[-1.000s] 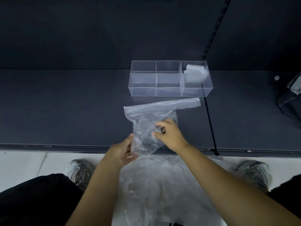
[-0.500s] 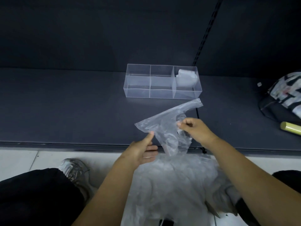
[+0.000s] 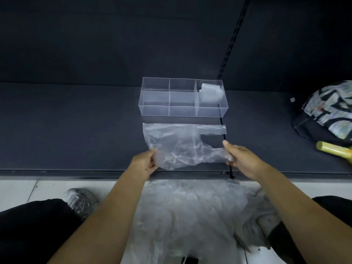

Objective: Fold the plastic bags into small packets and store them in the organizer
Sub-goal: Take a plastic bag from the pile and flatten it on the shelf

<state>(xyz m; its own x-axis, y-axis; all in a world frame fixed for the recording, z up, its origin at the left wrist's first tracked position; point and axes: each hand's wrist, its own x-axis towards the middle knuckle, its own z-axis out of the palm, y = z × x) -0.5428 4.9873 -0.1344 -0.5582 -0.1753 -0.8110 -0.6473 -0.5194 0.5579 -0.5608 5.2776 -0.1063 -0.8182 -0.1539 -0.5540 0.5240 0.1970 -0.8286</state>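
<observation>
The left hand [image 3: 144, 164] is clamped on the near left edge of a clear plastic bag [image 3: 182, 143], thumb on top and fingers underneath. The right hand [image 3: 242, 161] is closed round the bag's near handle strip, with the fingers curled over it. The bag is held stretched between the two hands and laid out flat on the dark shelf [image 3: 76, 130]. Its far handle strip is pointed right, just in front of the organizer [image 3: 154, 111].

No fold is seen in this bag yet, so it is judged to be at the spreading and smoothing step. The creasing, the packet-making and the storing are not done for it.

The clear organizer is set further back on the shelf, near the bag but apart from it. One folded packet [image 3: 210, 93] is seen in its right-end compartment. Nothing is made out in the other compartments. So one bag is counted as finished.

A pile of bags [image 3: 190, 212] is seen below the shelf edge, between the person's legs, loose and unfolded. The number cannot be told, as the layers are see-through. Most of the task is judged to be left.

A patterned backpack [image 3: 327, 111] and a yellow tube [image 3: 333, 150] are lying at the right of the shelf, well apart from the work.
</observation>
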